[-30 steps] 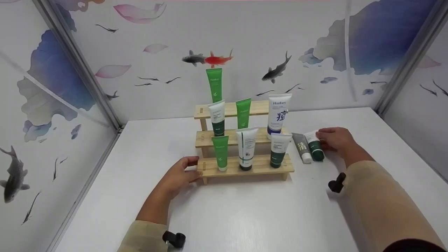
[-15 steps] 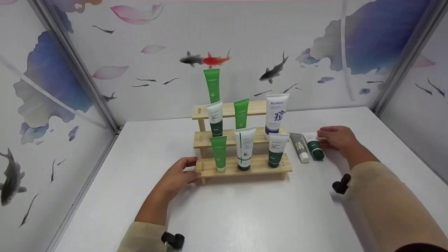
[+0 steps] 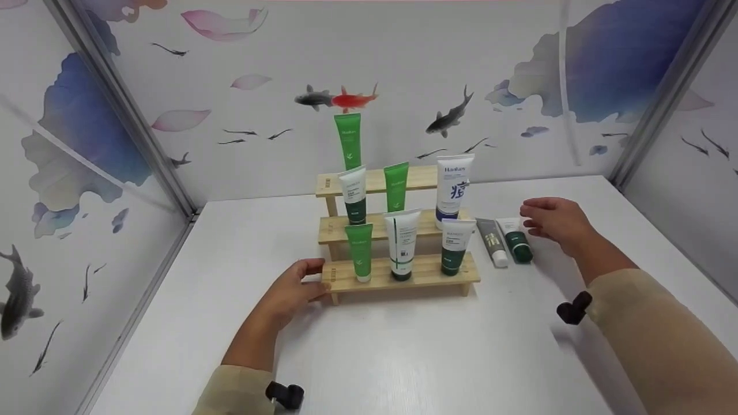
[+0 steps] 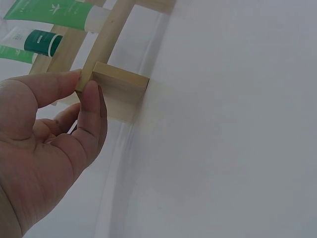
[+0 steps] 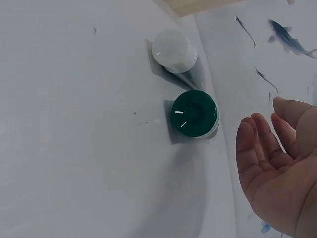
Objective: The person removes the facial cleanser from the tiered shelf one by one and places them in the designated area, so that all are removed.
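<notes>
My left hand [image 3: 294,291] pinches the left end of the lowest shelf of a three-step wooden display stand [image 3: 424,278], thumb and fingers on the board's corner [image 4: 85,82]. Beyond the stand's right side, my right hand [image 3: 556,223] is raised with loosely bent fingers and holds nothing. Just left of it lies a white and dark green squeeze tube [image 3: 517,239], its green cap [image 5: 194,114] facing the right wrist camera. Alongside that tube lies a grey squeeze tube [image 3: 492,242] with a white cap [image 5: 174,51].
On the lowest step stand a green tube [image 3: 361,251], a tall white tube [image 3: 402,242] and a white-green tube [image 3: 456,248]. Higher up are more tubes, among them a white-blue one [image 3: 453,187] and a tall green one [image 3: 349,141]. A patterned wall [image 3: 398,52] rises behind.
My right hand has let go of the white and dark green tube and lifted slightly away to the right. The left hand keeps its hold on the stand; the view shifted a little.
</notes>
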The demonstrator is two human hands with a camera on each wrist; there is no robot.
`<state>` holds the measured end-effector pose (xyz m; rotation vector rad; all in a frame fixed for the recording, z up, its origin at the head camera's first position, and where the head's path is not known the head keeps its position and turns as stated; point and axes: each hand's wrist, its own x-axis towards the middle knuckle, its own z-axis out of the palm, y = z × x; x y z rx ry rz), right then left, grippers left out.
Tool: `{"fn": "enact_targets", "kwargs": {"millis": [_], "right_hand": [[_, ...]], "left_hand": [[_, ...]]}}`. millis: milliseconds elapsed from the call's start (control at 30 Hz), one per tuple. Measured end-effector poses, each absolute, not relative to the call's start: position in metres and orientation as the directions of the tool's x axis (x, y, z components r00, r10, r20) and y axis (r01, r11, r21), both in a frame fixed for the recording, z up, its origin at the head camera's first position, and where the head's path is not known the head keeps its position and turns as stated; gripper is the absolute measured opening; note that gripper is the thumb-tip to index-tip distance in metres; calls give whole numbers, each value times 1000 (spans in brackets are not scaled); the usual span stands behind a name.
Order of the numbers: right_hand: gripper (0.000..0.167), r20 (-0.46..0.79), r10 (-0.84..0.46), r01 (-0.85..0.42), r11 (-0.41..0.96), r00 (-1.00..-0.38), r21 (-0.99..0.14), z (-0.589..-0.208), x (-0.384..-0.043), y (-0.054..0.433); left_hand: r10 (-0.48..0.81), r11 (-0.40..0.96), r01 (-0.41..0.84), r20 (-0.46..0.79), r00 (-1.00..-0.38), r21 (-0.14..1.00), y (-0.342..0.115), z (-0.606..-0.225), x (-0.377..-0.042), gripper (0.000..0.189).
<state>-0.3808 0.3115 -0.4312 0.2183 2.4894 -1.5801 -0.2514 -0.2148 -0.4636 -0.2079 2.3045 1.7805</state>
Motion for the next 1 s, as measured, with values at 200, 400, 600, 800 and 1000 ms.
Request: {"fn": "enact_targets", "kwargs": {"millis": [200, 400, 600, 800, 1000], "right_hand": [[63, -173, 11, 162, 404, -985, -900, -417, -376, 299], [59, -137, -17, 120, 385, -990, -915, -401, -370, 284], [57, -110, -39, 88, 366, -993, -926, -382, -366, 270], [55, -75, -53, 52, 355, -996, -933, -364, -362, 258], [49, -27, -86, -2, 315, -996, -949, -345, -354, 250]], "left_hand": [[23, 254, -244, -259, -966, 936, -215, -462, -251, 62], [23, 277, -242, -258, -966, 930, -215, -462, -250, 62], [14, 282, -245, -260, -966, 927, -216, -463, -251, 62], [13, 281, -246, -260, -966, 928, -215, -463, -250, 62], [21, 271, -240, -255, -967, 932, -215, -463, -249, 62]]}}
